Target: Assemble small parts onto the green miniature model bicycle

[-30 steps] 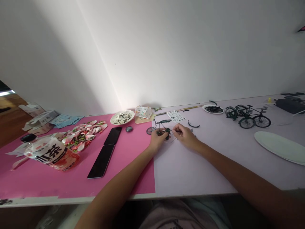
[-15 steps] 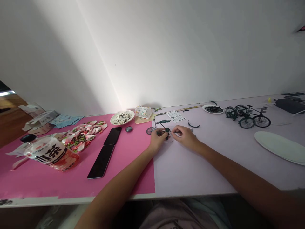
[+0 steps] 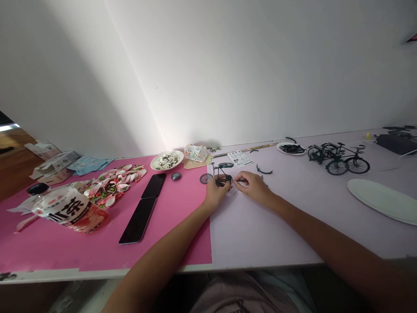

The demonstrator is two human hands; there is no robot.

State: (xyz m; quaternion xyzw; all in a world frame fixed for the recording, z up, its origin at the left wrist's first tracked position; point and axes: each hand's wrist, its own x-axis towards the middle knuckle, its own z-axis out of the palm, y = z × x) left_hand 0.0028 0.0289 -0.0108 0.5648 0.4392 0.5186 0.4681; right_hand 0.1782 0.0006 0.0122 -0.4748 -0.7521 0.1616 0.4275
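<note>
A small model bicycle (image 3: 224, 165) stands on the pale half of the table, its dark rack upward and a thin spoked wheel (image 3: 205, 178) to the left. Around its lower frame my left hand (image 3: 215, 192) is closed, the thumb near the wheel at the right end. My right hand (image 3: 253, 187) is closed in a pinch beside that same wheel. A thin, dark piece shows between its fingertips, too small to make out. Part of the bicycle is hidden behind my left hand.
Finished-looking model bicycles (image 3: 339, 160) stand at right, near a white oval plate (image 3: 374, 195). Behind my hands are a printed sheet (image 3: 240, 159), a curved black part (image 3: 264, 170) and a plate of black parts (image 3: 305, 152). Left are two phones (image 3: 138, 219) and a bottle (image 3: 70, 208).
Almost nothing differs. The bicycle has tilted very slightly in my left hand, and my right fingertips have shifted a little at the wheel.
</note>
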